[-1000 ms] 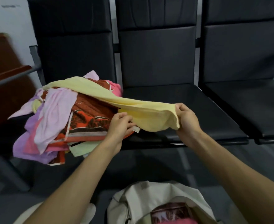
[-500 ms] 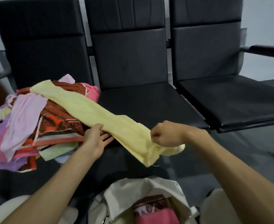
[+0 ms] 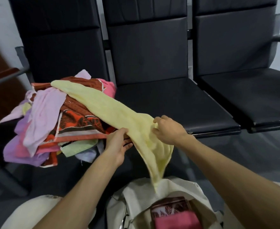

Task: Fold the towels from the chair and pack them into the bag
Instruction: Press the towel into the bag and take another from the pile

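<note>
Head view. Since half a second ago the yellow towel (image 3: pixel 106 109) has dropped at its free end. It was bunched under my right fist and now hangs in a long point with its tip over the mouth of the bag (image 3: pixel 140 194). My left hand (image 3: pixel 117 143) was palm-up under the cloth and now pinches it.

Left hand: thumb on top of the towel's near edge, fingers underneath, holding it. Right hand (image 3: pixel 169 129): fingers curled into the towel's far edge, gripping a fold. The hands are close together with the towel stretched between them.

The towel's other end lies on top of the pile (image 3: pixel 53 123), running diagonally down toward me. The pile is a loose mix of lilac, pink, orange-patterned and green cloth. It sits on the left chair (image 3: pixel 61 47) and overhangs the seat's front edge.

The bag is cream and stands open on the floor between my knees, just below the hands. Inside it are a folded pink towel (image 3: pixel 175 220) and, just behind that, a patterned towel (image 3: pixel 169 207).
</note>
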